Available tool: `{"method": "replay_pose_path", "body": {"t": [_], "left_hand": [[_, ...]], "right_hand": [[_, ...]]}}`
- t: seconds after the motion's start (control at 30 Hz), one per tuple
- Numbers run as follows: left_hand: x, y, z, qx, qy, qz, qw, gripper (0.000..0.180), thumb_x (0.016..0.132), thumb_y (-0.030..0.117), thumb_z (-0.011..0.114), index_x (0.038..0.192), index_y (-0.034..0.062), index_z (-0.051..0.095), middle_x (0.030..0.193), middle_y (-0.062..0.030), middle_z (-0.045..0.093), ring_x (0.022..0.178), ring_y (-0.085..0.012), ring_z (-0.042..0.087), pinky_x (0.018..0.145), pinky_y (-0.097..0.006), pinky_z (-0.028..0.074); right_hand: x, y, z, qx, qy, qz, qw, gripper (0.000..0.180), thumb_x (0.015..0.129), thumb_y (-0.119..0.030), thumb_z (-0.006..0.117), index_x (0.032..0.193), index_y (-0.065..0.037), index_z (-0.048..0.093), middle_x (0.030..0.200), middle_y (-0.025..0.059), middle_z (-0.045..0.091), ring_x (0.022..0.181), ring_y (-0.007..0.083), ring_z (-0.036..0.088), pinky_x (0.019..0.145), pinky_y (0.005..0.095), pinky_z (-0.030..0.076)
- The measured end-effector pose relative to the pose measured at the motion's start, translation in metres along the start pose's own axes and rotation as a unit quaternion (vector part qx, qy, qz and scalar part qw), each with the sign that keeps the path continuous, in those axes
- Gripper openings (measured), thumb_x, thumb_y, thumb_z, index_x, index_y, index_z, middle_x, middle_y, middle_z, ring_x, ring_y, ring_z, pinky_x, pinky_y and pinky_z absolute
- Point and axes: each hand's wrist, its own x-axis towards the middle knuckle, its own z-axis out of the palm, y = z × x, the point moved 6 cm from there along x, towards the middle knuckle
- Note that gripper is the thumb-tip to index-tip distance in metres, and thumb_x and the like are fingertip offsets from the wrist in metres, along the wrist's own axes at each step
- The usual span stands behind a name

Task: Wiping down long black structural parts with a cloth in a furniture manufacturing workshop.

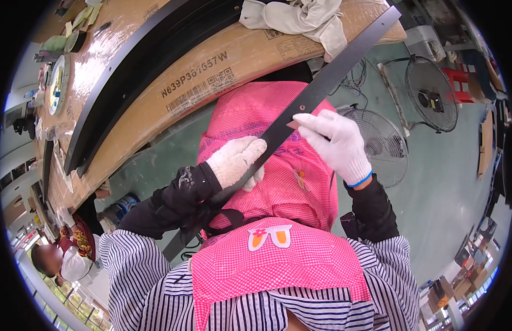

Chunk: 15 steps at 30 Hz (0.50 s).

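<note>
A long, flat, dark grey strip with a smooth, metal-like face lies slantwise over the pink checked apron, its long axis running from lower left to upper right. The left hand in a white knit glove curls round it lower down, fingers closed on its edges. The right hand in a white knit glove is at the strip's right edge, nearer the small round fixing hole; its thumb and fingers pinch a small, flat, reddish-brown piece at that edge, though whether it touches cannot be told. Beyond, the cardboard-covered bench carries long black strips and a crumpled off-white glove. At far left stands a round, pale-rimmed dish with something yellowish inside, too small to make out
</note>
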Motion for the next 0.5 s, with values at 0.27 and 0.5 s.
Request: {"method": "replay_pose_path", "body": {"t": [0.27,0.5], "left_hand": [[0.004,-0.002,0.001,0.002,-0.01,0.011,1.0,0.043,0.111,0.039,0.038,0.107,0.0003,0.057,0.077,-0.0094,0.067,0.058,-0.0185,0.066,0.056,-0.033,0.056],[0.007,-0.002,0.001,-0.006,-0.012,-0.004,1.0,0.042,0.111,0.039,0.039,0.106,0.0014,0.057,0.077,-0.0092,0.068,0.059,-0.0167,0.066,0.057,-0.031,0.056]], "right_hand": [[0.001,-0.002,-0.001,0.021,0.009,0.001,1.0,0.022,0.091,-0.014,0.074,0.113,-0.013,0.077,0.08,0.0081,0.063,0.071,0.0252,0.067,0.063,0.0352,0.052],[0.005,0.009,-0.004,-0.022,-0.036,-0.056,0.998,0.021,0.092,-0.016,0.075,0.113,-0.012,0.077,0.081,0.0077,0.066,0.073,0.0234,0.068,0.066,0.035,0.054]]}}
